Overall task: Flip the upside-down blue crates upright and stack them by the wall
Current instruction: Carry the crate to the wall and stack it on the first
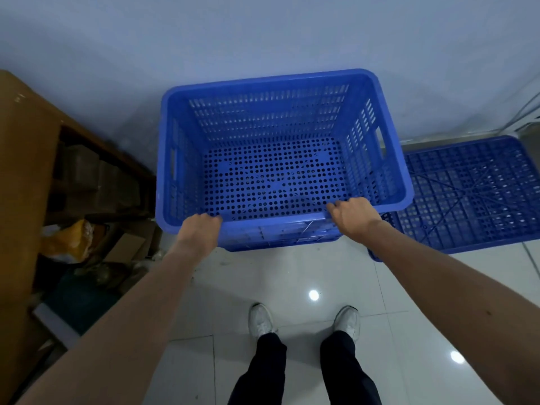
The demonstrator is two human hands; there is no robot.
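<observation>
— Head view, centre of frame?

— Upright blue crate (pixel 280 159), mouth open toward the camera, perforated floor and slotted walls in plain sight, far side close against the pale wall (pixel 263 33). Sits on top of another blue crate (pixel 292 238), only a strip of that one's near face visible beneath.

— Hands?

— Left hand (pixel 200 229) curled over the near rim, left of middle, fingers hooked inside. Right hand (pixel 350 214) clamped on the same rim, right of middle, fingers likewise tucked over the edge. Both closed on the top crate, bare forearms reaching in from the lower corners.

— Right of frame?

— Upside-down blue crate (pixel 467 194) on the floor, ribbed underside facing up, just beside the stack and partly behind it, near the wall.

— Left of frame?

— Brown shelving unit (pixel 26 171) filled with dim boxes; yellow bag (pixel 70 238) on a lower level, contents too dark to make out.

— Bottom of frame?

— Glossy white tiled floor (pixel 292 282) with light reflections, two white shoes (pixel 261 320) and dark trouser legs, standing a little back from the stack.
</observation>
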